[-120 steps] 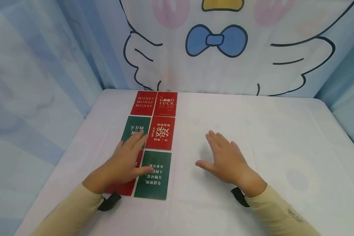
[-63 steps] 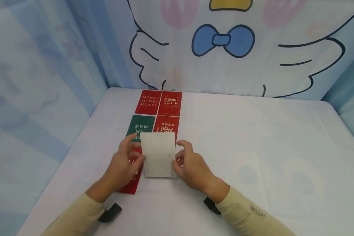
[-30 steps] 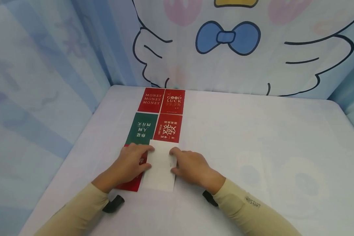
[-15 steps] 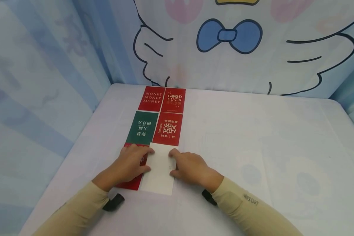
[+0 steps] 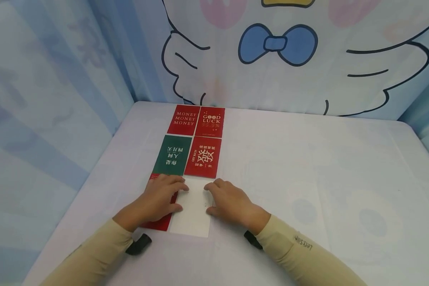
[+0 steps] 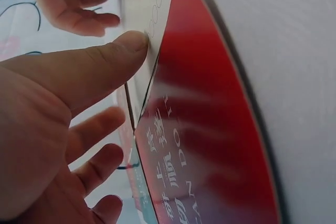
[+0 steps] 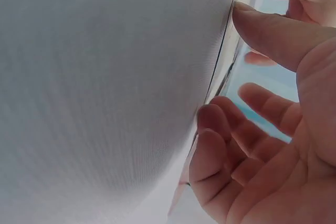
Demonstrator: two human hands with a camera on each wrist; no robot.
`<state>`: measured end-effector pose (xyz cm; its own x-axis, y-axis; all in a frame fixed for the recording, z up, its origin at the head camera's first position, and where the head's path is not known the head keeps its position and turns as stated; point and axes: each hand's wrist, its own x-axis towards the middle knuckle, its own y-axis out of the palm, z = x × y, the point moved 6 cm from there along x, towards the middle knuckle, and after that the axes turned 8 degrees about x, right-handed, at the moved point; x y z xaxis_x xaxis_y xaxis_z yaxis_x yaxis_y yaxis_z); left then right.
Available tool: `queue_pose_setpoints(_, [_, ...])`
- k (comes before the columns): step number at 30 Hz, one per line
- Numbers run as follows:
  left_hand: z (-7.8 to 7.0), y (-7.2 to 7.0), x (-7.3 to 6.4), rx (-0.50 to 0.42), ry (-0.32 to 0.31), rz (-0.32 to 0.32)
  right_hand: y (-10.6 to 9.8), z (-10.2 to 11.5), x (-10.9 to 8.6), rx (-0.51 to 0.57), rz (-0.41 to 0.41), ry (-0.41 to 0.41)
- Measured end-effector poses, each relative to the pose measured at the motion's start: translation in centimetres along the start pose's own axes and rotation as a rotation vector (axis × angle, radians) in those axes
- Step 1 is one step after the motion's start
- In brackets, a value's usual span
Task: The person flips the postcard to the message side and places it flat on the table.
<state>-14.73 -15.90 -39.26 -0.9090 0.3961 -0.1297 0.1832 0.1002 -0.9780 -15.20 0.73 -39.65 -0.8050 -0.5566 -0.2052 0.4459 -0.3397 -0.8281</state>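
A card lies with its white back up [image 5: 193, 214] at the front right of a two-column block of cards. My left hand [image 5: 159, 198] reaches over a red card [image 5: 157, 225], its thumb and forefinger at the white card's left side. In the left wrist view the thumb tip [image 6: 134, 43] touches the white card where it borders the red one. From the right, my right hand [image 5: 232, 202] rests its thumb and forefinger at the white card's opposite edge. In the right wrist view its other fingers [image 7: 210, 156] bend loosely near the table. The white card's printed side is hidden.
Beyond the hands lie a green card [image 5: 173, 155], a red GET RICH card [image 5: 203, 157], a MONEY card [image 5: 183, 120] and a GOOD LUCK card [image 5: 210, 121]. A white cloth covers the table [image 5: 307, 167]. A printed curtain [image 5: 271, 83] hangs along the back edge.
The green front-right card was lifted and turned white side up, then laid back flat. It has since slid slightly toward me, leaving a thin gap below the GET RICH card.
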Motion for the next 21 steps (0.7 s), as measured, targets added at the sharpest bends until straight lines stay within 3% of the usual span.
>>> queue_pose_setpoints(6, [0.1,0.2,-0.1,-0.049,-0.031,0.036,0.0,0.1,-0.1,-0.028,0.001,-0.005])
queue_pose_setpoints(13, [0.0,-0.4,0.2,-0.120,-0.001,0.001,-0.4,0.1,-0.3,0.009,-0.010,-0.041])
queue_pose_setpoints(21, [1.4,-2.0,3.4,-0.186,-0.041,-0.083,-3.2,-1.5,0.9,-0.004,-0.106,0.005])
